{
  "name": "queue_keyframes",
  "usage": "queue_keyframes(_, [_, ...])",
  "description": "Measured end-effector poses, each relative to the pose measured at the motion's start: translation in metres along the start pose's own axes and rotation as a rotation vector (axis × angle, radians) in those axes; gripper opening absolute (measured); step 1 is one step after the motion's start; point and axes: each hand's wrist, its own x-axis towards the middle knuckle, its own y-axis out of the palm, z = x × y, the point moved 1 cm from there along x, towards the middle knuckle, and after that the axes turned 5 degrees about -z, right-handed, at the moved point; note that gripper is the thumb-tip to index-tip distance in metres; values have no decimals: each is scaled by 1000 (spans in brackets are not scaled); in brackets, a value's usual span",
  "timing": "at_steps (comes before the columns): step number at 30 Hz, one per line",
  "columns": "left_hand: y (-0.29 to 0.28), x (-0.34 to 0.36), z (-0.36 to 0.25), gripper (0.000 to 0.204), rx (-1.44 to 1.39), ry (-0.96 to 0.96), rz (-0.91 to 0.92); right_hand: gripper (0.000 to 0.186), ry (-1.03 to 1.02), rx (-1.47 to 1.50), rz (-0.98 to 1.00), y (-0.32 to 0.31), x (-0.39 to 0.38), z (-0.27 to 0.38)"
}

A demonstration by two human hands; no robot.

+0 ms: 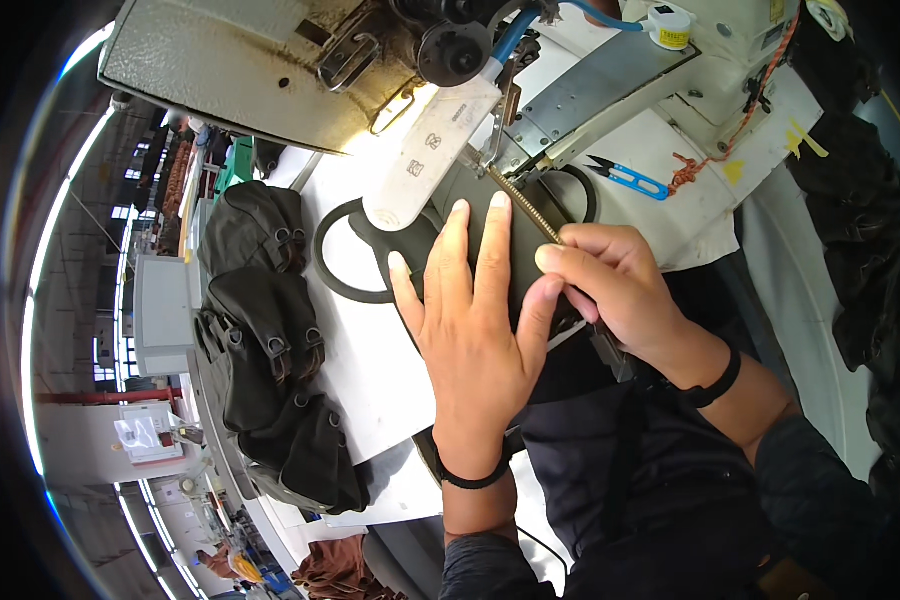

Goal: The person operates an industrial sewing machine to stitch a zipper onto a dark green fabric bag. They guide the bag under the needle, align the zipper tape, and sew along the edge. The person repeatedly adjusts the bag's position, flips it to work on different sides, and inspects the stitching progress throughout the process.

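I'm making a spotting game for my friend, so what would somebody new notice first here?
Probably the two hands in the middle: the left hand spread flat on dark cloth, and the right hand pinching a gold-coloured zipper. Next might come the big sewing machine across the top, then the dark bags heaped on the left and the bright blue snips at upper right.

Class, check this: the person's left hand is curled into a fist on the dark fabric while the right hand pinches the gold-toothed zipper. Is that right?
Not quite: the left hand lies spread open on the dark fabric, as the head view shows, while the right hand pinches the gold-toothed zipper.
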Motion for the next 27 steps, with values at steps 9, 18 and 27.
queue_keyframes(9, [10, 12, 21, 51, -109, 57, -134, 35, -72, -25, -20, 6, 29, -8])
queue_keyframes(18, [23, 31, 43, 31, -247, 90, -317, 29, -95, -70, -46, 13, 57, -4])
queue_keyframes(27, [39, 15, 34, 35, -310, 16, -429, 27, -123, -168, -178, 31, 58, 4])
